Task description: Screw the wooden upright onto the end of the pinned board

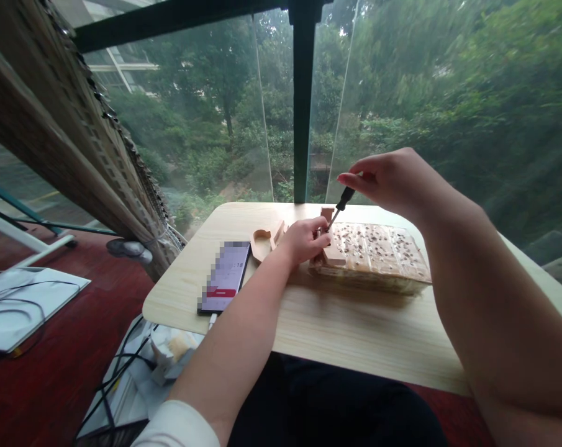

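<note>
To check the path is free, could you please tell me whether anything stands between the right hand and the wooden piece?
Only the screwdriver that the right hand holds spans the gap; nothing else visible blocks it. The left hand touches the wooden piece, close beside the screwdriver's tip.

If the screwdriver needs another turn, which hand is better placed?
Probably the right hand: it holds the screwdriver by its handle from above, while the left hand is busy at the brown piece, near the tip.
</note>
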`<state>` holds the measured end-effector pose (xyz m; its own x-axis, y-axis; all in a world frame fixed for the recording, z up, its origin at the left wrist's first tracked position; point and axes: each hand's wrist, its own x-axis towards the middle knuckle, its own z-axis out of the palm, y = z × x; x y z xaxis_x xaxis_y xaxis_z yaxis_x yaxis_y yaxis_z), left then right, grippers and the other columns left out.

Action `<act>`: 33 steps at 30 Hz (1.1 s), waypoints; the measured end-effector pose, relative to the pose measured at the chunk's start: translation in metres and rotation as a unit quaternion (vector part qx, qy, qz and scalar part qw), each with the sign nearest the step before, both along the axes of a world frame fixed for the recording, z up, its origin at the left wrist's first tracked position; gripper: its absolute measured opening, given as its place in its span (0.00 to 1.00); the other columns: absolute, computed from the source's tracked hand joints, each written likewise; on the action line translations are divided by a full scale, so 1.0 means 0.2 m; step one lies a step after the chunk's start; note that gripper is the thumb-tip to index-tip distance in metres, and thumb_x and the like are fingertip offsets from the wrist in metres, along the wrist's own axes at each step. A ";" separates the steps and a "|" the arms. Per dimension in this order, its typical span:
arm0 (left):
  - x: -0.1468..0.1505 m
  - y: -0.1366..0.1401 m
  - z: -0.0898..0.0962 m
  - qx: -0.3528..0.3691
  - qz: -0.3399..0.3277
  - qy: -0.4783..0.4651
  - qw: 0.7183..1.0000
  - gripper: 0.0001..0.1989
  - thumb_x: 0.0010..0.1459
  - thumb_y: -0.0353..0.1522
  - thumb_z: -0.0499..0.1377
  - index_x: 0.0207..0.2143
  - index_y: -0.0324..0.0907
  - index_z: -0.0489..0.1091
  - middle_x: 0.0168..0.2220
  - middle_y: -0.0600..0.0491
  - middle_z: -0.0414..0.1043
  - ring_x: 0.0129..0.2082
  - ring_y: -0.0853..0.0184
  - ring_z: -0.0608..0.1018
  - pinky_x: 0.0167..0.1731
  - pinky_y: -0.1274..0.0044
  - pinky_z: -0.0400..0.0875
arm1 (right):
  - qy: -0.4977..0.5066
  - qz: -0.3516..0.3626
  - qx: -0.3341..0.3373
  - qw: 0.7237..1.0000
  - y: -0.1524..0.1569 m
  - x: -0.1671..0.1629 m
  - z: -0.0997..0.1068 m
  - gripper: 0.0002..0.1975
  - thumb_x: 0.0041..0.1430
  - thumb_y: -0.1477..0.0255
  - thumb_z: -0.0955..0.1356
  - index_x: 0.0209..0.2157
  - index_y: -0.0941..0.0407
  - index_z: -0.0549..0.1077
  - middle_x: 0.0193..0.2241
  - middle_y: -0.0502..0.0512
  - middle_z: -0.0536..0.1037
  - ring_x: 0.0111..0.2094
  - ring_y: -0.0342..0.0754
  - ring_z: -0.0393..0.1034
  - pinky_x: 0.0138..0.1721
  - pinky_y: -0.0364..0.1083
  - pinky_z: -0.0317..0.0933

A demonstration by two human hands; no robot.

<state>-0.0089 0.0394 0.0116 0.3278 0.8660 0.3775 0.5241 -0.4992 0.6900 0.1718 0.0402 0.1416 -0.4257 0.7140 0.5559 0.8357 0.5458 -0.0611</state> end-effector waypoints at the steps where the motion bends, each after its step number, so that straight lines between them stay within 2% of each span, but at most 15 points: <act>1: 0.00 0.00 0.00 0.004 -0.003 0.000 1.000 0.08 0.53 0.36 0.56 0.32 0.41 0.69 0.25 0.58 0.66 0.27 0.71 0.68 0.28 0.78 0.60 | 0.005 0.007 -0.014 1.000 -0.01 0.01 0.00 0.17 0.62 0.60 0.65 0.33 0.55 0.82 0.19 0.53 0.75 0.23 0.46 0.68 0.29 0.48 0.58; 5: 0.00 0.01 -0.01 0.015 -0.008 0.009 1.000 0.07 0.54 0.35 0.55 0.32 0.41 0.69 0.27 0.57 0.67 0.28 0.70 0.68 0.30 0.78 0.61 | 0.029 0.062 -0.039 0.997 -0.01 0.06 0.01 0.13 0.61 0.65 0.65 0.35 0.52 0.82 0.29 0.55 0.80 0.25 0.45 0.70 0.30 0.47 0.61; 10: 0.00 0.01 -0.01 0.015 -0.010 0.011 1.000 0.07 0.53 0.35 0.56 0.32 0.41 0.70 0.27 0.57 0.68 0.29 0.70 0.69 0.30 0.78 0.62 | 0.071 0.034 -0.048 0.996 0.00 0.05 -0.01 0.14 0.62 0.63 0.65 0.37 0.54 0.81 0.21 0.52 0.76 0.21 0.45 0.68 0.26 0.45 0.58; 14: 0.00 0.01 -0.01 0.017 -0.011 0.004 1.000 0.07 0.53 0.34 0.56 0.33 0.40 0.71 0.27 0.57 0.68 0.28 0.70 0.69 0.30 0.78 0.62 | 0.011 0.006 -0.001 1.000 -0.01 0.01 -0.03 0.18 0.64 0.61 0.64 0.32 0.56 0.82 0.22 0.57 0.78 0.25 0.47 0.70 0.29 0.46 0.57; 18: 0.00 0.00 -0.02 0.007 0.000 0.000 1.000 0.08 0.54 0.35 0.57 0.32 0.40 0.70 0.26 0.57 0.67 0.27 0.71 0.68 0.28 0.79 0.61 | 0.010 0.034 -0.026 0.999 0.00 0.02 -0.03 0.16 0.61 0.70 0.64 0.46 0.57 0.80 0.32 0.59 0.82 0.30 0.48 0.73 0.33 0.46 0.63; 21: 0.00 0.01 -0.02 -0.003 0.002 -0.003 1.000 0.08 0.54 0.36 0.57 0.32 0.40 0.70 0.26 0.57 0.67 0.27 0.71 0.68 0.28 0.79 0.61 | 0.038 0.067 -0.046 0.996 0.00 0.04 -0.02 0.18 0.60 0.76 0.62 0.45 0.56 0.80 0.35 0.58 0.82 0.30 0.47 0.74 0.33 0.45 0.64; 24: 0.00 0.01 -0.02 0.001 -0.005 -0.007 1.000 0.08 0.53 0.36 0.57 0.32 0.40 0.70 0.25 0.57 0.66 0.27 0.71 0.68 0.28 0.79 0.61 | 0.049 0.048 -0.053 0.996 -0.01 0.03 -0.01 0.15 0.59 0.74 0.63 0.39 0.58 0.81 0.28 0.56 0.80 0.26 0.46 0.72 0.30 0.44 0.62; 27: 0.00 0.01 -0.02 0.003 -0.007 -0.008 1.000 0.08 0.53 0.35 0.56 0.32 0.40 0.70 0.26 0.57 0.67 0.28 0.71 0.68 0.29 0.79 0.62 | 0.071 0.023 -0.032 0.997 -0.01 0.00 -0.02 0.14 0.58 0.71 0.65 0.43 0.58 0.79 0.25 0.54 0.79 0.25 0.45 0.70 0.29 0.44 0.59; 31: 0.00 0.01 -0.03 -0.006 -0.005 -0.015 1.000 0.09 0.53 0.36 0.57 0.34 0.40 0.71 0.27 0.57 0.68 0.29 0.70 0.70 0.30 0.79 0.63 | 0.056 0.030 -0.017 0.998 0.02 -0.01 -0.05 0.15 0.62 0.68 0.64 0.39 0.57 0.81 0.29 0.58 0.80 0.28 0.47 0.70 0.31 0.45 0.60; 33: 0.00 0.02 -0.03 -0.003 -0.009 -0.017 1.000 0.09 0.53 0.36 0.57 0.34 0.40 0.71 0.27 0.57 0.69 0.29 0.70 0.70 0.30 0.79 0.63 | 0.051 0.046 -0.024 0.997 0.03 0.01 -0.06 0.15 0.61 0.70 0.63 0.41 0.57 0.81 0.35 0.60 0.81 0.32 0.48 0.72 0.34 0.45 0.62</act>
<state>-0.0084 0.0424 0.0058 0.3301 0.8630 0.3825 0.4922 -0.5031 0.7104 0.1736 0.0471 0.1305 -0.4338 0.7017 0.5651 0.7706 0.6140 -0.1709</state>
